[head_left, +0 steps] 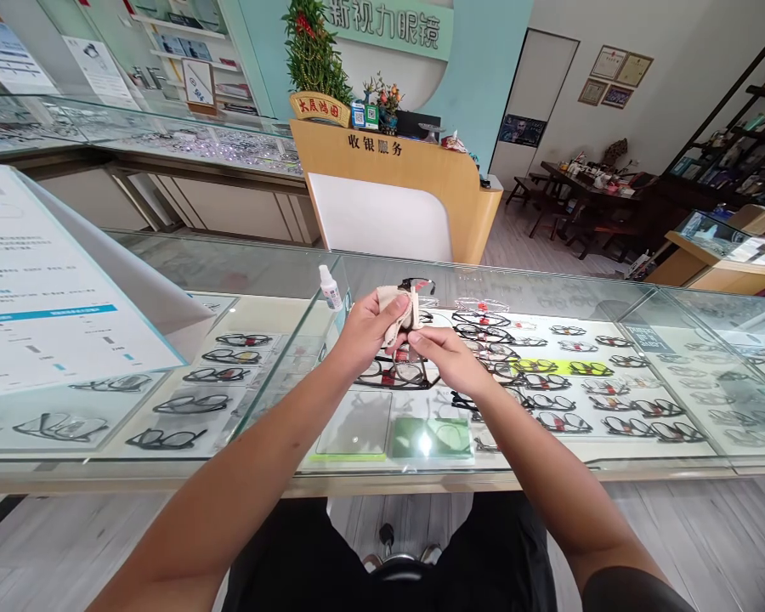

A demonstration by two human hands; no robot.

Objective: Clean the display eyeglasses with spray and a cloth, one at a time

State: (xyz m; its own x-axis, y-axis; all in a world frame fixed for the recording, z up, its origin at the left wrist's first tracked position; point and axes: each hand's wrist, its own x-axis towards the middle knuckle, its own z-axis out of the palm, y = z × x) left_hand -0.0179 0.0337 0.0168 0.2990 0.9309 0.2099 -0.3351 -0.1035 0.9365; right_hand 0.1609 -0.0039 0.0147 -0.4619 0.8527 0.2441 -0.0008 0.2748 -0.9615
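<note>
Above the glass display case, my left hand is closed round a beige cloth, which wraps part of a pair of dark-framed glasses. A dark temple piece with a reddish part sticks out past the cloth. My right hand pinches at the lower edge of the glasses, close to the left fingers; the exact contact is hidden by cloth and fingers. A small white spray bottle stands upright on the glass, to the left of and beyond my left hand.
Rows of glasses lie inside the glass case below my hands. A large printed sign stands at the left on the glass. Beyond the case is a wooden service counter with plants on it.
</note>
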